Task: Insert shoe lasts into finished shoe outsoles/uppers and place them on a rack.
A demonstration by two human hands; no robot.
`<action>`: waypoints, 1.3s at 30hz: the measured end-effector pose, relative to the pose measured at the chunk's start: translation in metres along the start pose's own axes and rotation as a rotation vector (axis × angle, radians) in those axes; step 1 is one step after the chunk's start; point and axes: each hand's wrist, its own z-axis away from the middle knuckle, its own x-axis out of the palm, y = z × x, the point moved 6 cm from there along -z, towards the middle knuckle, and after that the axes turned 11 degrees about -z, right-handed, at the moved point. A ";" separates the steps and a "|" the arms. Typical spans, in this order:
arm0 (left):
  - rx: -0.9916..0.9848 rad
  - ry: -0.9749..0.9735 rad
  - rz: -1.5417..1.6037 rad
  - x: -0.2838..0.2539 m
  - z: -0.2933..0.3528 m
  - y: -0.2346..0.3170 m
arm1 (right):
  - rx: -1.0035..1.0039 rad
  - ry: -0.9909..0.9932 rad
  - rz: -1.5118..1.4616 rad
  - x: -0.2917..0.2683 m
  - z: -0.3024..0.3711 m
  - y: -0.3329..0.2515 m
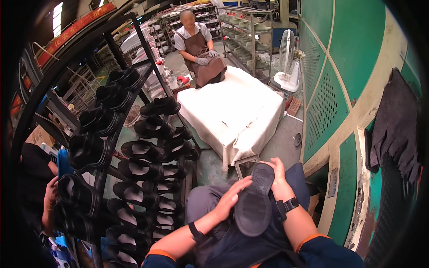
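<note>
A black shoe (253, 213) is held over my lap with its dark patterned sole facing up. One end points away from me and the broader end lies toward me. My right hand (279, 177) grips its far end from the right side, fingers wrapped behind it. My left hand (229, 199) lies along the left edge near the shoe's middle, fingers stretched out flat and touching it. The shoe's upper is turned away and hidden. Each of my wrists has a dark band.
Left of me stands a black rack (117, 152) with several black shoes. Ahead is a table under a white cloth (228, 107); a person in apron and gloves (201, 53) sits behind it. A white fan (288, 62) and green cabinet (328, 102) flank the right. Another person's hand (50, 192) shows far left.
</note>
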 end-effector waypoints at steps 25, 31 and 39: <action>0.082 0.357 0.098 0.024 -0.017 -0.005 | -0.323 0.139 0.033 -0.020 0.008 -0.004; 0.169 0.313 0.068 0.019 -0.005 0.004 | -0.422 -0.105 0.023 -0.012 0.027 0.014; 0.178 0.427 0.045 0.009 0.006 0.019 | -0.390 0.043 0.112 0.005 0.030 0.022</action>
